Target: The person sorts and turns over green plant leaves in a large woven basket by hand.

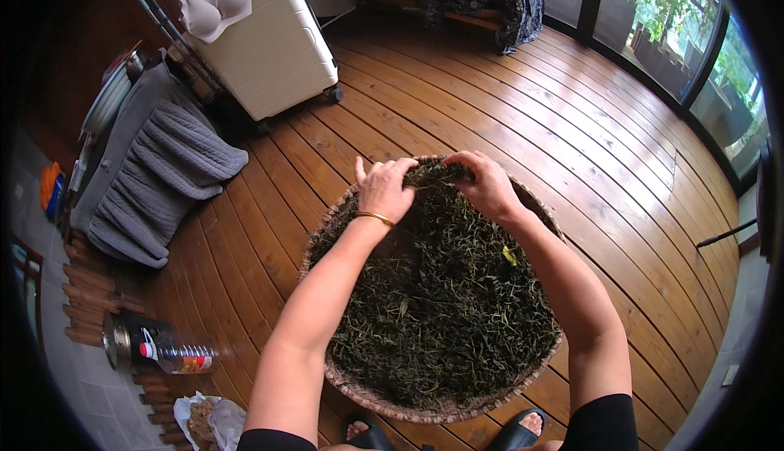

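A round woven bamboo basket [422, 417] stands before me, filled with dark, curled, withered leaves [441, 304] that look like tea. At its far rim my left hand [386, 190], with a gold bangle [375, 217] at the wrist, has its fingers bent over the leaves. Facing it, my right hand [487, 184] curves its thumb and fingers around the same clump [436, 173], which bridges the gap between both hands. Some fingertips are hidden in the leaves. One yellow leaf [509, 255] lies on top at the right.
Wooden floorboards [612, 163] surround the basket. Left of it are a white suitcase [275, 40], a grey quilted cover [165, 163], a plastic bottle [184, 356] and a plastic bag [211, 423]. A cloth-draped bench [520, 10] stands at the back, near glass doors [649, 22]. Black sandals [367, 435] flank the basket's near side.
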Tool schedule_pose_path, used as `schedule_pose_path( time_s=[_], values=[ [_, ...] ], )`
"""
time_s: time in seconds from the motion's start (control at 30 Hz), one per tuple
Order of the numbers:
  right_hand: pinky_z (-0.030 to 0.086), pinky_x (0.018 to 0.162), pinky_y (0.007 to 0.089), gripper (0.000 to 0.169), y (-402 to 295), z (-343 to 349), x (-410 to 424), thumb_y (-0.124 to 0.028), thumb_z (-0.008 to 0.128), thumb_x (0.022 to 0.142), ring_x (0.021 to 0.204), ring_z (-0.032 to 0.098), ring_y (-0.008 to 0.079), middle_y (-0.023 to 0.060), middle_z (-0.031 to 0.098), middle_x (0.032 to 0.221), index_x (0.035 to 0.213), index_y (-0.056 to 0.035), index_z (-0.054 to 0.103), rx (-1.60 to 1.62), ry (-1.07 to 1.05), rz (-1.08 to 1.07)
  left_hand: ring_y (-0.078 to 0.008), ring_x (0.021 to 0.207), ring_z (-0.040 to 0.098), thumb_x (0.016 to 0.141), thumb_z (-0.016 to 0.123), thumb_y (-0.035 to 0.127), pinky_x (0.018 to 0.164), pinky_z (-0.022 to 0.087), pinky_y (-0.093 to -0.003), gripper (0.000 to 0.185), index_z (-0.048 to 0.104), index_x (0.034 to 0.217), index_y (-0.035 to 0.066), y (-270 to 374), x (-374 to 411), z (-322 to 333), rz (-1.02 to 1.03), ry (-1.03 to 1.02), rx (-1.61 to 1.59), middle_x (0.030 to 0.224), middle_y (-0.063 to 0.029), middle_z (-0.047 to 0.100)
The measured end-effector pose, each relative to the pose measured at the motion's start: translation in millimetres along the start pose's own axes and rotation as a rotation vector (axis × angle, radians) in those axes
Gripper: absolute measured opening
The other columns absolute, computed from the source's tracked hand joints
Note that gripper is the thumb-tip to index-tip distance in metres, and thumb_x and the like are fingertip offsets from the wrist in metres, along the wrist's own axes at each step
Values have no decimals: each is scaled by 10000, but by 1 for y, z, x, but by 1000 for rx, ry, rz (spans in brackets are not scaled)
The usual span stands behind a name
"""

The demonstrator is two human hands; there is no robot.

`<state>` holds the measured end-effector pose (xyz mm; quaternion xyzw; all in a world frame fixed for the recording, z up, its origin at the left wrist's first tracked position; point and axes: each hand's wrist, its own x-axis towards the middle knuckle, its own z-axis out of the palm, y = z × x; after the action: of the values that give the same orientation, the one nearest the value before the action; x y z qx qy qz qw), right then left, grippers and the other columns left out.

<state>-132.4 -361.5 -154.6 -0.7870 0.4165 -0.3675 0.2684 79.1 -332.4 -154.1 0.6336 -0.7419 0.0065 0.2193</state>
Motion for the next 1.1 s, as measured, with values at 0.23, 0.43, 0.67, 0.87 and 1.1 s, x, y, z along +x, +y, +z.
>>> schedule_pose_path(
  time_s=[0.23, 0.43, 0.67, 0.87, 1.1],
  values=[
    [528, 770, 398, 117, -4, -15, 4, -147, 665, 852, 869, 657, 316, 125, 647, 933, 953, -99, 699, -65, 56, 32, -272, 979, 608, 758, 697, 151, 1106, 271, -554, 177, 708, 935, 156, -18, 2, -28, -45, -43, -85, 886, -52, 650],
    [519, 772, 421, 116, 6, -14, 4, -170, 646, 851, 881, 642, 342, 133, 646, 901, 920, -89, 690, -137, 33, 71, -137, 795, 616, 781, 687, 105, 713, 512, -282, 166, 700, 946, 114, -29, -2, -28, -58, 60, -467, 836, -9, 635],
    [503, 909, 384, 498, 25, 16, -10, -275, 755, 783, 1098, 620, 289, 168, 643, 1159, 1213, -86, 590, 187, -63, 200, -41, 793, 531, 858, 603, 2, 723, 452, -204, 147, 614, 994, 57, -25, 7, -25, -201, -163, -1082, 869, 44, 592],
    [507, 817, 353, 347, 11, 38, -3, -127, 686, 751, 871, 649, 254, 148, 676, 918, 1071, -8, 620, 105, -45, 195, -46, 818, 543, 941, 535, 12, 762, 491, -233, 136, 558, 1056, 81, -37, 0, -21, -233, -182, -1165, 924, 55, 577],
    [499, 877, 404, 267, 8, -6, 9, -89, 632, 742, 1009, 623, 350, 190, 658, 1013, 1005, -62, 663, 32, 116, 131, -20, 728, 461, 903, 550, -25, 648, 409, -197, 115, 580, 958, 72, -54, -4, -25, -176, 28, -1049, 827, 75, 515]
  ],
)
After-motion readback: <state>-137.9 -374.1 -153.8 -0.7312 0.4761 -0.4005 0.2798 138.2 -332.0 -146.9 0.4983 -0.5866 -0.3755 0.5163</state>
